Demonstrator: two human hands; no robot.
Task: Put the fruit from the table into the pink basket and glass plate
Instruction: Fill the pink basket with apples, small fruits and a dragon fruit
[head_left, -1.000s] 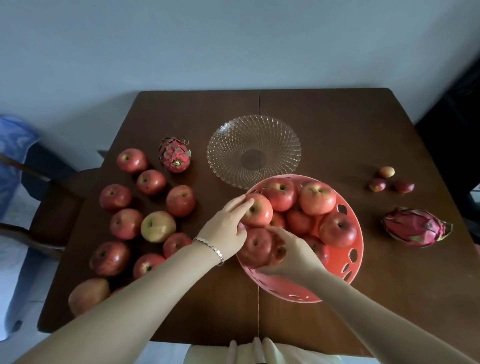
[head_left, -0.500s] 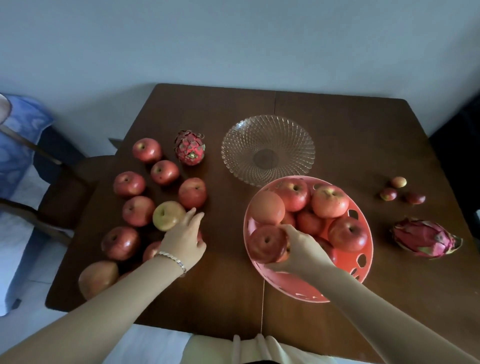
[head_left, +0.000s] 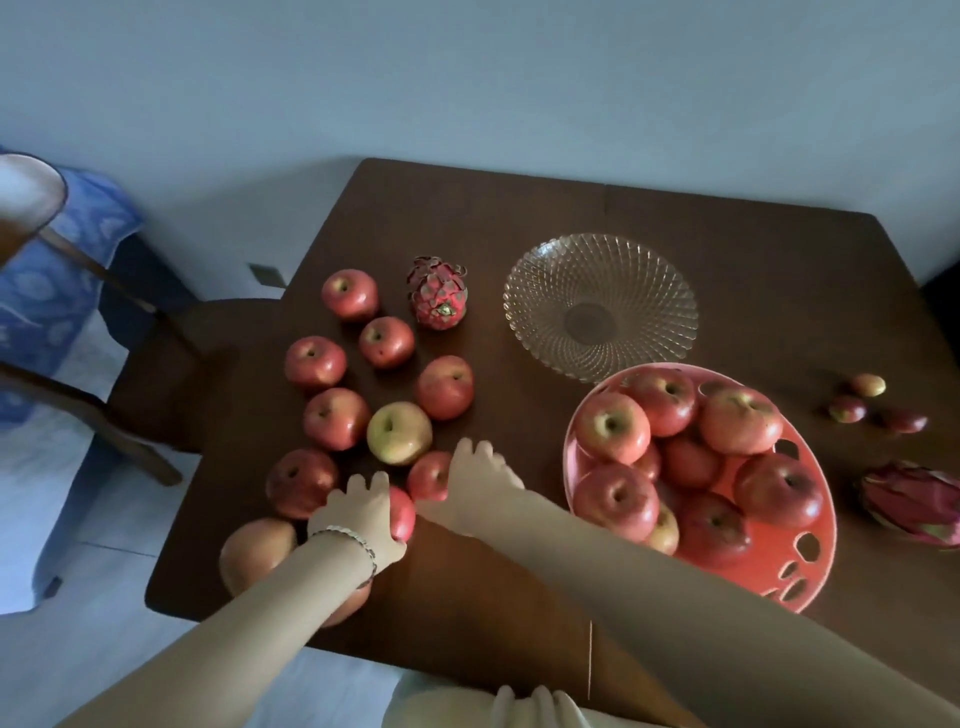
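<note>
Pink plastic basket (head_left: 823, 551): red apples (head_left: 613, 426) | ribbed glass plate (head_left: 597, 280) behind | my left grip (head_left: 358, 514) clasps loose red apple (head_left: 404, 517) | right grip (head_left: 478, 467): blurred, cannot tell.

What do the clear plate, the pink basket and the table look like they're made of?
Plate: probably glass, clear, with a pressed swirl pattern. Basket: likely moulded plastic, smooth pink, with cut-out holes. Table: looks like dark wood, faint sheen.

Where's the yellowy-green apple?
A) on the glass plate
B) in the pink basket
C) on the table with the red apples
C: the yellow-green apple lies on the table among red apples, outside the pink basket and glass plate.
</note>
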